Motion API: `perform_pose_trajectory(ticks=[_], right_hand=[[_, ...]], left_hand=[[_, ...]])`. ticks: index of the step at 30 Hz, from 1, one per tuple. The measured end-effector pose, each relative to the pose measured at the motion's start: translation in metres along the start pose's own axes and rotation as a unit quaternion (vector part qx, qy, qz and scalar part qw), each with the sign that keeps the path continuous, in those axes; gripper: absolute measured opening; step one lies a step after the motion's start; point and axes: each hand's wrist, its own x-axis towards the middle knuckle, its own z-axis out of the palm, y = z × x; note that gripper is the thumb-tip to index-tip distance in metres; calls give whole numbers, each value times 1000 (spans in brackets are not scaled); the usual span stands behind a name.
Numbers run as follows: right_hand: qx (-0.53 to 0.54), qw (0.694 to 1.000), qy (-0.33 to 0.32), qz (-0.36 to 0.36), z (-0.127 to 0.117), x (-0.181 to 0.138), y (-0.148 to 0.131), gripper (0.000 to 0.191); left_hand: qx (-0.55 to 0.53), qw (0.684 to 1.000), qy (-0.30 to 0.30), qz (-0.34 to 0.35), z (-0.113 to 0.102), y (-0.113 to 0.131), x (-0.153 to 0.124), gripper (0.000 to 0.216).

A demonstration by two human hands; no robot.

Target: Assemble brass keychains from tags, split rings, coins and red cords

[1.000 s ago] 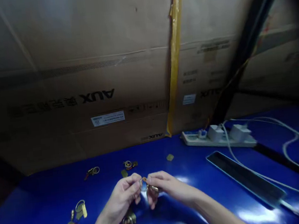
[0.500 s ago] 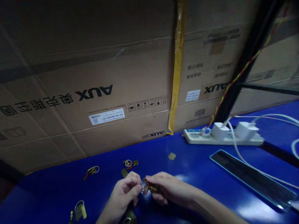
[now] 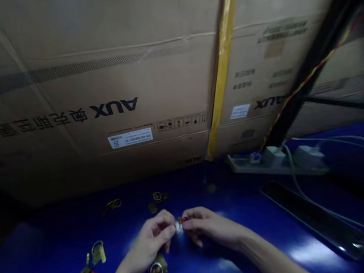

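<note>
I have the left hand pinching a key ring at near centre, the right hand a red-and-brass charm beside it; joined or not, I can't tell. Four ringed charm clusters already lie on the blue tabletop.

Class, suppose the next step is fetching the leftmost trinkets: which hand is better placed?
Probably the left hand: it is nearer those trinkets, while the right hand would have to cross past it. Both are occupied, though: left pinching the ring, right the reddish piece.
</note>
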Motion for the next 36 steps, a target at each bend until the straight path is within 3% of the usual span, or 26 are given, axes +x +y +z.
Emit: perform_pose_trajectory(ticks=[16, 23, 31, 36], right_hand=[[4, 998, -53, -42, 1, 0, 10, 39], [-35, 994, -14, -106, 4, -1, 7, 28], [-123, 990, -42, -49, 2, -2, 2, 37], [-163, 986, -31, -26, 1, -5, 2, 32]], left_hand=[[-101, 994, 13, -37, 4, -1, -3, 30], [-85, 995, 16, -51, 3, -3, -2, 29], [-22, 997, 20, -66, 2, -1, -3, 31], [21, 997, 28, -63, 5, 0, -3, 33]])
